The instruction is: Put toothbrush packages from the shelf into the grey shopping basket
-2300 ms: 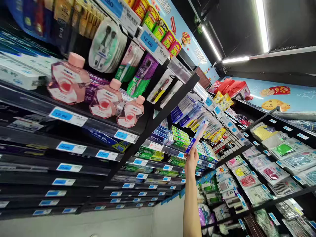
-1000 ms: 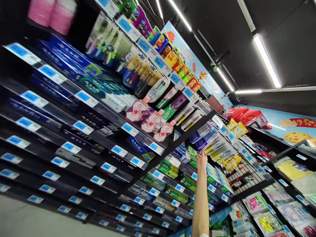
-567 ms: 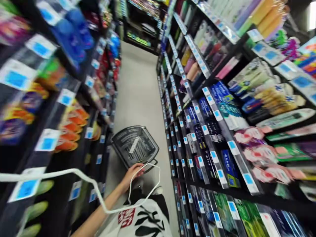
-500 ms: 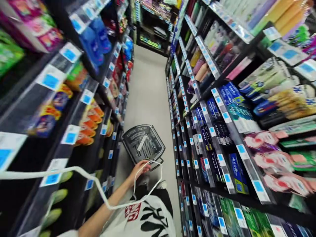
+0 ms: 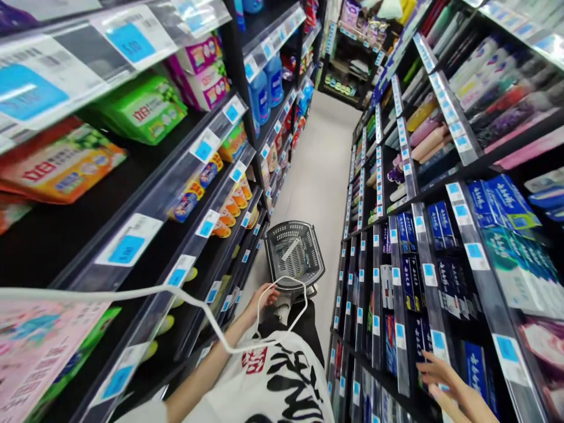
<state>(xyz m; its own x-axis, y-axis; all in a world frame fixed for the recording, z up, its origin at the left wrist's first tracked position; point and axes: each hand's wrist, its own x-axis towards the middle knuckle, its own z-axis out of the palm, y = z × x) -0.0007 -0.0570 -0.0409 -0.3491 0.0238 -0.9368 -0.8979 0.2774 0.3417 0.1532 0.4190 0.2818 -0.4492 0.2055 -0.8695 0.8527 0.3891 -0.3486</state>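
My left hand (image 5: pixel 267 296) is low in the middle, beside the near edge of a dark grey shopping basket (image 5: pixel 272 264). Its fingers are loosely bent and apart, and I see nothing held in them. Inside the basket lies a narrow white strip (image 5: pixel 291 249); a handle (image 5: pixel 312 291) shows at the near end. My right hand (image 5: pixel 453 385) reaches in from the lower right, fingers spread and holding nothing. It is in front of the right shelves, near dark blue packets (image 5: pixel 476 367); whether it touches them I cannot tell.
Shelves on the left hold green packs (image 5: pixel 143 108), orange packs (image 5: pixel 61 167) and blue bottles (image 5: pixel 267 88). Teal packs (image 5: pixel 515 267) fill part of the right shelves. A pale floor aisle (image 5: pixel 319 153) runs between them. A white cable (image 5: pixel 189 298) crosses the view.
The view has swung left, so the basket and shelves appear farther right. My right hand has come into view at the lower right. My left hand stays near the basket.
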